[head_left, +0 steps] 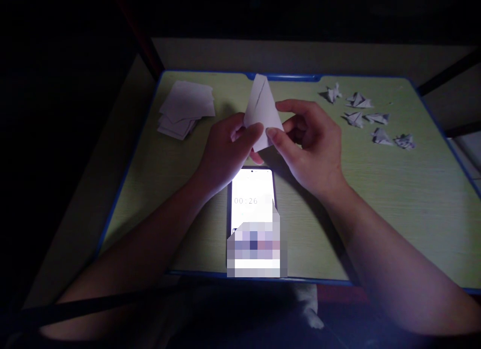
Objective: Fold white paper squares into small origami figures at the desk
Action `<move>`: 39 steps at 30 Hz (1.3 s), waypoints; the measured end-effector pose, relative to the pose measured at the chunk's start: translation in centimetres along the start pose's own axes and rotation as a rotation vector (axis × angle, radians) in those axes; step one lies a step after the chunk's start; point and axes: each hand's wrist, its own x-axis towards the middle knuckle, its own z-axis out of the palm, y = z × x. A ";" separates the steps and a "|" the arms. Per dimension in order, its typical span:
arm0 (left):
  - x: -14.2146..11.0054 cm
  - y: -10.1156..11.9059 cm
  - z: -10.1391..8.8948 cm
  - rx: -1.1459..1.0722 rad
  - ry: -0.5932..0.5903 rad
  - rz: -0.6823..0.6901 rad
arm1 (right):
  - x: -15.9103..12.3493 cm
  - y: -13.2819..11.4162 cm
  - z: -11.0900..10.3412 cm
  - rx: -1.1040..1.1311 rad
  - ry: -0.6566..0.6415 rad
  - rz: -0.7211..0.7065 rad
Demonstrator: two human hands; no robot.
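A white sheet folded into a tall triangle (261, 108) is held upright above the middle of the green table (394, 198). My left hand (225, 153) pinches its lower left edge with thumb and fingers closed. My right hand (311, 143) grips its lower right corner, thumb pressed on the paper. Both hands hover just above a lit phone (252, 198) lying flat near the table's front edge.
A loose stack of white paper squares (186, 108) lies at the back left. Several small folded paper figures (370, 119) are scattered at the back right. The table has a blue rim (285, 78). The surroundings are dark.
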 end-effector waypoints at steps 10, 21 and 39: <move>0.0 -0.6 -0.2 0.048 -0.023 0.048 | 0.2 1.0 -0.2 -0.091 -0.022 -0.100; 0.0 -0.2 -0.3 0.037 -0.052 0.031 | 0.0 0.5 -0.2 -0.055 -0.011 -0.063; -0.8 0.4 0.0 0.079 -0.138 0.045 | 1.2 1.0 -0.5 0.175 0.088 0.059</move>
